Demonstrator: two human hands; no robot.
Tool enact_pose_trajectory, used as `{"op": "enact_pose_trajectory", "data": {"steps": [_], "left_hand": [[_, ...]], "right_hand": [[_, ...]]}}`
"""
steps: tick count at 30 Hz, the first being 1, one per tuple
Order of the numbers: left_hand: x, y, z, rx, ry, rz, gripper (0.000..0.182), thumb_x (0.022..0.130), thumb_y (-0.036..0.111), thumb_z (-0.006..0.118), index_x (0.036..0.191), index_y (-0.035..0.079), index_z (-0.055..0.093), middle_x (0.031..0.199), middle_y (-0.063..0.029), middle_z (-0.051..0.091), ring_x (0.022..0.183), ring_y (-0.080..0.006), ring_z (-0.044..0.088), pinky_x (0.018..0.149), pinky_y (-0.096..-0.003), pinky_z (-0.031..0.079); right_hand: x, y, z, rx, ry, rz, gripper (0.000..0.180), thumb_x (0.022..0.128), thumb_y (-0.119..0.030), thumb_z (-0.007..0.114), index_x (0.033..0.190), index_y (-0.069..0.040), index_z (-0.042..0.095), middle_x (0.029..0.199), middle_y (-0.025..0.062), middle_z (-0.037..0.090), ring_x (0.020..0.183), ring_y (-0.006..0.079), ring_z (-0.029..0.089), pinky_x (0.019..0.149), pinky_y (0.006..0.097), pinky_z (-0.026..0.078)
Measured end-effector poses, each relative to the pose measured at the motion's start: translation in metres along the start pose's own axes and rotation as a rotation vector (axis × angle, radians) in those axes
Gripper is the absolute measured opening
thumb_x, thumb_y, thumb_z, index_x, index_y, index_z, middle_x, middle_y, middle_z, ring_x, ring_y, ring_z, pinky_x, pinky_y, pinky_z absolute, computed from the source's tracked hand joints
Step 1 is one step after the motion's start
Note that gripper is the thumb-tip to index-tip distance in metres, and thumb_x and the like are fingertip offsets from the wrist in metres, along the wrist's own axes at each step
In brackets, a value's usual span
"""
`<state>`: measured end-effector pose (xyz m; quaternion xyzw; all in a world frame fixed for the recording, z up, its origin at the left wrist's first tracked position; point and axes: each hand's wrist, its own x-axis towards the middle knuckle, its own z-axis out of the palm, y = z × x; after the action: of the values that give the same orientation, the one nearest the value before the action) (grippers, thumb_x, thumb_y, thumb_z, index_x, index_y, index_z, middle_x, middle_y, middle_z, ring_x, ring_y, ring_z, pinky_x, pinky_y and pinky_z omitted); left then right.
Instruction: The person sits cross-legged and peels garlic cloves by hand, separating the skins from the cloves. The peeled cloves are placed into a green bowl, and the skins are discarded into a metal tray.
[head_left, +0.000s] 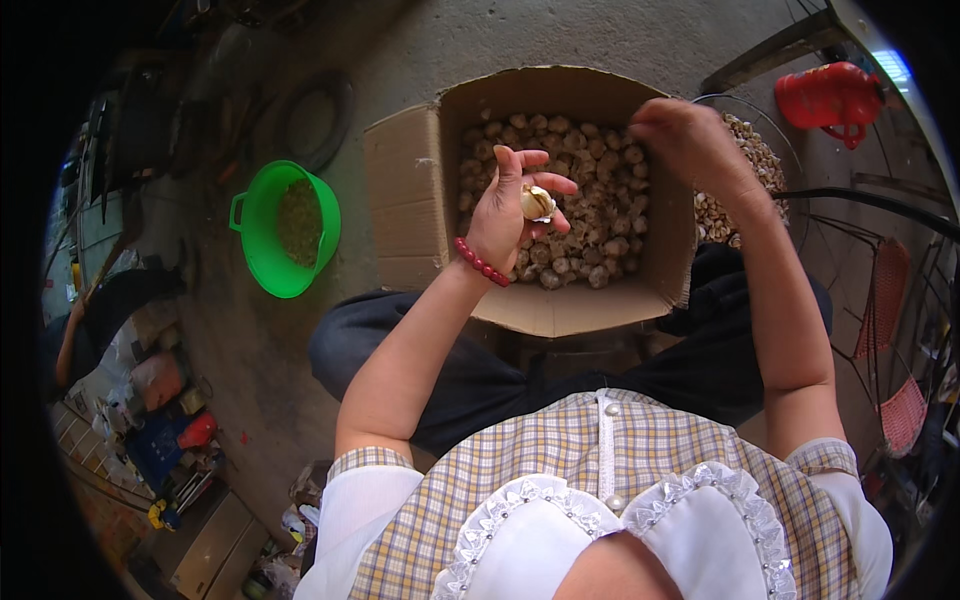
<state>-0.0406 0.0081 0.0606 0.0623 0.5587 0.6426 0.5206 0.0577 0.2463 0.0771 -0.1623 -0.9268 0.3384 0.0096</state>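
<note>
A partly broken garlic bulb (538, 204) rests against the palm and lower fingers of my left hand (504, 201), whose thumb and other fingers are spread. This hand, with a red bead bracelet at the wrist, is above an open cardboard box (409, 195). Inside the box lie many whole garlic bulbs (598, 276) and loose papery skins. My right hand (686, 139), blurred, is over the box's right rim with fingers bent; whether it holds anything is unclear. Beside the box, partly behind my right forearm, separated garlic cloves (754, 154) lie heaped in a round container.
A green plastic basin (330, 229) with yellowish-green contents stands on the concrete floor at left. A tire (319, 120) lies beyond it. At upper right are a red plastic vessel (825, 94) and a bench-like frame (772, 52). Assorted household items crowd the lower left.
</note>
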Motion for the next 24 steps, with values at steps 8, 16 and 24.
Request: {"op": "enact_pose_trajectory", "data": {"steps": [8,16,24], "left_hand": [[-0.006,-0.006,0.012,0.196,0.027,0.087,0.078,0.088,0.070,0.024,0.127,0.004,0.040,0.100,-0.0086,0.060,0.070,-0.0144,0.062,0.052,-0.0210,0.045],[-0.002,-0.009,0.004,0.102,-0.024,0.089,0.077,0.086,0.071,0.027,0.118,0.003,0.044,0.094,-0.0087,0.061,0.066,-0.0128,0.061,0.047,-0.0178,0.041],[0.003,-0.004,-0.006,-0.138,-0.099,-0.003,0.063,0.095,0.061,0.028,0.104,0.004,0.054,0.094,-0.0063,0.062,0.076,-0.0118,0.060,0.051,-0.0183,0.039]], "right_hand": [[-0.023,-0.068,0.056,0.550,-0.311,0.031,0.018,0.085,-0.016,0.066,0.084,0.002,0.067,0.068,0.0084,0.067,0.059,0.0151,0.061,0.057,0.0290,0.048],[-0.020,-0.058,0.047,0.745,-0.471,0.172,0.023,0.094,-0.019,0.057,0.092,0.001,0.066,0.070,0.0022,0.062,0.065,0.0069,0.054,0.059,0.0248,0.045],[-0.015,-0.053,0.044,1.053,-0.425,0.386,0.020,0.097,-0.023,0.054,0.100,-0.005,0.063,0.078,-0.0011,0.060,0.069,0.0037,0.053,0.060,0.0172,0.041]]}}
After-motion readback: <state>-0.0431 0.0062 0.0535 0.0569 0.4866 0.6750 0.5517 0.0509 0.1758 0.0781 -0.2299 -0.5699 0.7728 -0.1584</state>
